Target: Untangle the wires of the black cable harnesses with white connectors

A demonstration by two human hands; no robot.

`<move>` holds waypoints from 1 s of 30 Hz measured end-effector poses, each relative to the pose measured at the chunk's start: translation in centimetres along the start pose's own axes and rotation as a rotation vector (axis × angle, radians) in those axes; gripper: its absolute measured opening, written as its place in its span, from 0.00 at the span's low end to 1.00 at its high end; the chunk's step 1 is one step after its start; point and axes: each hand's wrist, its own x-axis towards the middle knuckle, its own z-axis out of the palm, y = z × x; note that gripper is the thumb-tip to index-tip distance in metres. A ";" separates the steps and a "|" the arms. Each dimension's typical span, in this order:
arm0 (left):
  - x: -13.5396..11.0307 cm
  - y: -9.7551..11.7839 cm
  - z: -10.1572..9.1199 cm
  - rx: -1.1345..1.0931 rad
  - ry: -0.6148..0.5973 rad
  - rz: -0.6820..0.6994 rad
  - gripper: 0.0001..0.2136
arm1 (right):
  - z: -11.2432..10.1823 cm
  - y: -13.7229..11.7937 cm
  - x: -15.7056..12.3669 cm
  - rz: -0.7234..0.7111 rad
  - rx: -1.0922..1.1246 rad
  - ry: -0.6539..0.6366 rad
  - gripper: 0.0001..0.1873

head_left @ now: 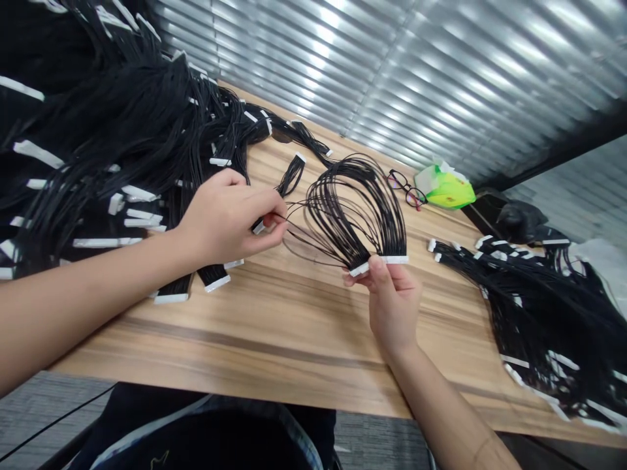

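Right hand (394, 303), closed, thumb over the inner ends of two white plugs (396, 260) that finish one black harness (362, 171); left hand (230, 215), thumb and forefinger pinched on a few thin wires (321, 247) drawn out to the left of the harness; harness itself looped upright in front of the person, over the table (294, 339), its plugs side by side at the near end; whether the loop touches the wood, cannot tell; step in hand, by judgement: parting single wires from the loop while the plugs are kept steady; next move, by judgement, calls for a firm hold at the plugs and a light, even pull, lest strands snag or cross; left of the harness, a large pile (122, 117) of similar pieces; beyond its right side, glasses (407, 188) beside a green packet (445, 186); well to its right, a second heap (548, 300).
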 end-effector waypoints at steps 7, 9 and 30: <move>-0.6 0.5 0.7 -0.053 0.067 -0.154 0.03 | 0.7 0.3 -1.6 -0.027 0.021 -0.088 0.16; -0.6 0.4 0.9 -0.207 0.122 -0.150 0.05 | 0.7 0.5 -1.9 -0.033 0.024 -0.123 0.16; 0.1 -0.8 0.8 -0.270 -0.228 0.272 0.15 | 0.2 -0.2 -1.3 0.031 0.119 -0.123 0.15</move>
